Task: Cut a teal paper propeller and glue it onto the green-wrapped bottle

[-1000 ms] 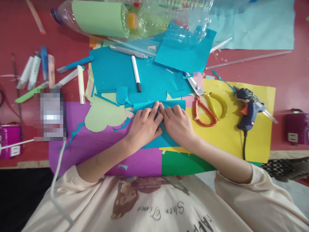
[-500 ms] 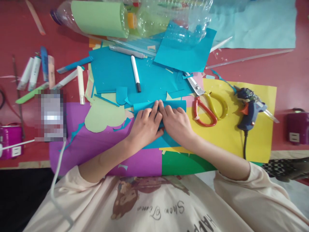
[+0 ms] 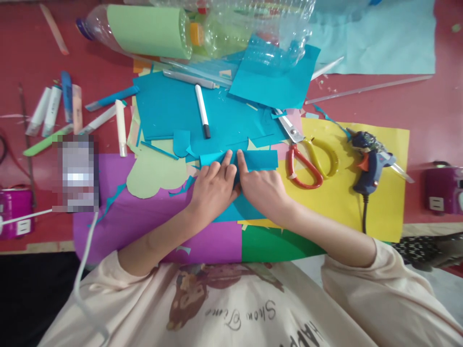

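A blue sheet of paper [image 3: 258, 160] lies in front of me, its far edge folded over into a flat strip. My left hand [image 3: 213, 190] presses on its left part, the index finger stretched out along the fold and the other fingers bent. Beside it, my right hand [image 3: 264, 190] rests its extended index finger on the strip, with the remaining fingers curled on the paper. A small gap separates the two index fingertips. Neither hand grips the sheet; both bear down from above. Scissors [image 3: 304, 154] with red and yellow handles lie to the right of my right hand.
A glue gun [image 3: 372, 161] rests on yellow paper [image 3: 336, 207] at the right. Plastic bottles [image 3: 144, 31] lie at the back. Markers [image 3: 52, 108] and a phone-like blurred device [image 3: 77, 173] are at the left. Blue paper [image 3: 162, 106] and a green cutout [image 3: 155, 173] lie beyond my hands.
My fingertips have drawn apart along the fold, the left one moving slightly left. My right hand's other fingers have curled back, leaving more of the strip showing.
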